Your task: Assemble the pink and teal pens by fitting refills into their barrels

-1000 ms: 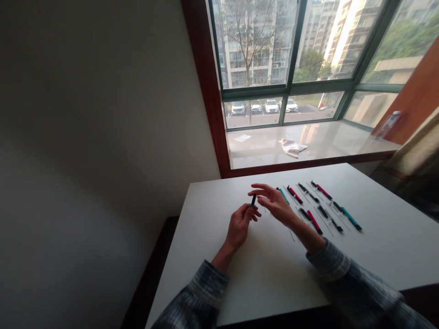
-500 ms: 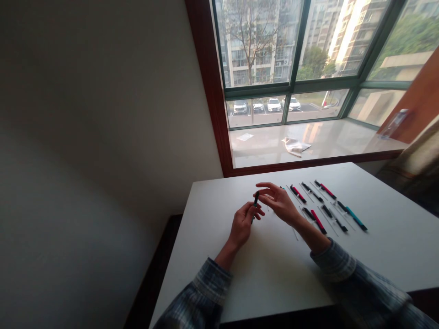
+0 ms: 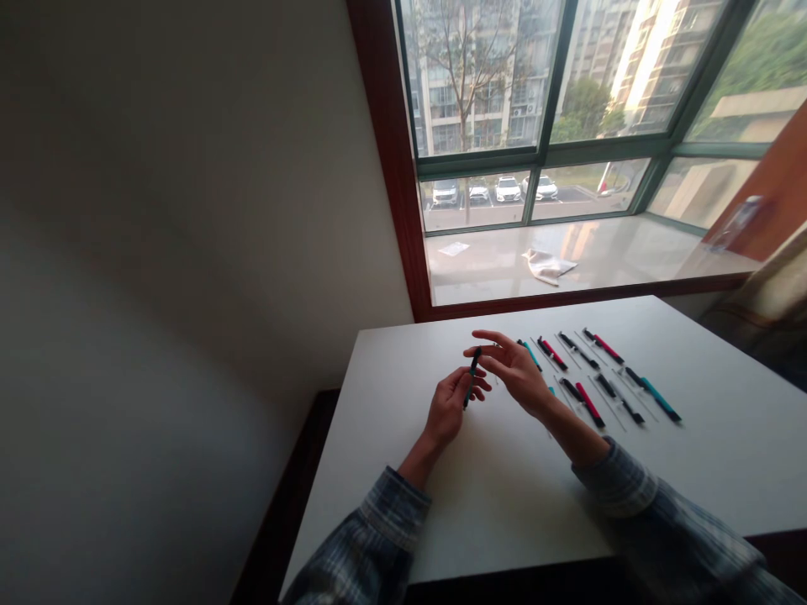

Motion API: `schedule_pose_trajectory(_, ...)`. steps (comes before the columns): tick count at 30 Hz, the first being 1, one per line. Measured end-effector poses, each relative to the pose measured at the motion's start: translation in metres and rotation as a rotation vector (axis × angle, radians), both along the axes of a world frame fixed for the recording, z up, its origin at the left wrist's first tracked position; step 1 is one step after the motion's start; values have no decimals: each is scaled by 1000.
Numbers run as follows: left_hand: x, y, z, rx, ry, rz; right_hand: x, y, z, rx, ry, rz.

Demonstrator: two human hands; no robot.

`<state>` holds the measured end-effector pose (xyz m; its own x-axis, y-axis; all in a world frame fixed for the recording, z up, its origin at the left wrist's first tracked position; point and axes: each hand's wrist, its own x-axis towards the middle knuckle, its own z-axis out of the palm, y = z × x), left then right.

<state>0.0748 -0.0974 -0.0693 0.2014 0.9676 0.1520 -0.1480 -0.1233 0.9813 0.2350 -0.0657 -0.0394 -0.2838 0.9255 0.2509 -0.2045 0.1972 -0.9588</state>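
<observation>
No words or numbers can be read anywhere. The black, red and teal pen-like pieces (image 3: 589, 404) on the counter (image 3: 504, 504) show no legible marks, and the number plates of the white cars (image 3: 508, 190) outside the window are too small to make out.

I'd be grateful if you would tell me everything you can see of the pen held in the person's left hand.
The pen is slim and straight, with a black upper section, a teal middle and a dark lower tip. It looks like smooth plastic; finer details are too small to tell. It is held tilted slightly from upright, pinched in the fingers of the left hand, above the white table. Its upper end lies close to the right hand, but contact cannot be told.
</observation>
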Motion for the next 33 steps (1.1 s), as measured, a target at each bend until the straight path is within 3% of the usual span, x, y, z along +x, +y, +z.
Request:
schedule_pose_trajectory(5,1,-1,1,-92,-102,-91,-1,-5,3,-30,11,16)
schedule_pose_trajectory(8,0,-1,0,-104,-126,-78,-3,-5,2,-12,-33,-31)
schedule_pose_trajectory(11,0,0,-2,-90,-117,-61,-3,-2,1,22,-72,-129)
schedule_pose_trajectory(21,1,-1,3,-76,-34,-123,2,8,0,76,52,-201)
schedule_pose_trajectory(24,2,-2,4,-69,-17,-125,2,11,8,105,83,-247)
schedule_pose_trajectory(28,2,-1,2,-89,-15,-103,11,11,32,191,86,-350)
schedule_pose_trajectory(31,0,1,-2,-108,-41,-61,30,4,47,267,-68,-476)
schedule_pose_trajectory(33,0,2,-4,-120,-65,-25,45,-2,47,279,-274,-526)
